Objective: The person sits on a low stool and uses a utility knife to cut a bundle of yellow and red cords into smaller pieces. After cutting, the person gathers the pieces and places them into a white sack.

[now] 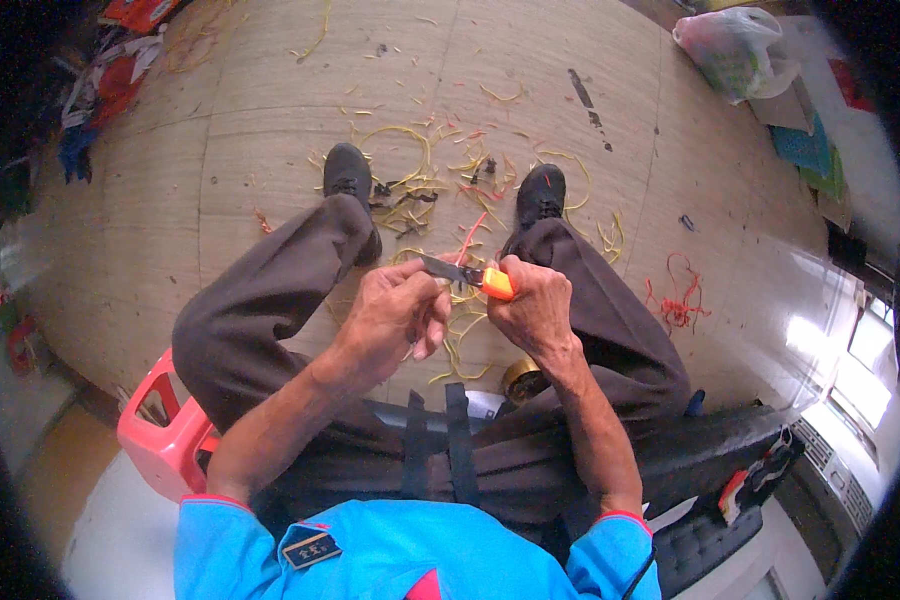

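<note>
A: From the head camera, looking down: your right hand (533,300) is closed around the orange-and-yellow handle (498,284) of a knife. It sits between your knees, its dark blade (445,269) pointing left.

B: Your left hand (395,305) is half curled just beside the blade's tip. Whether its fingers pinch anything, or touch the steel, cannot be told from here.

A: The knife should feel light and rigid, probably with a smooth handle that could slip in a sweaty palm. Hold it by that handle only, well back from the edge.

B: A thin red strand (473,235) shows just beyond the blade; whether it is held or lies lower is unclear. It looks light and bendy, so you would grip it near an end, fingertips clear of the edge. Yellow strands (427,150) litter the floor (270,150) around your black shoes (346,170).
</note>
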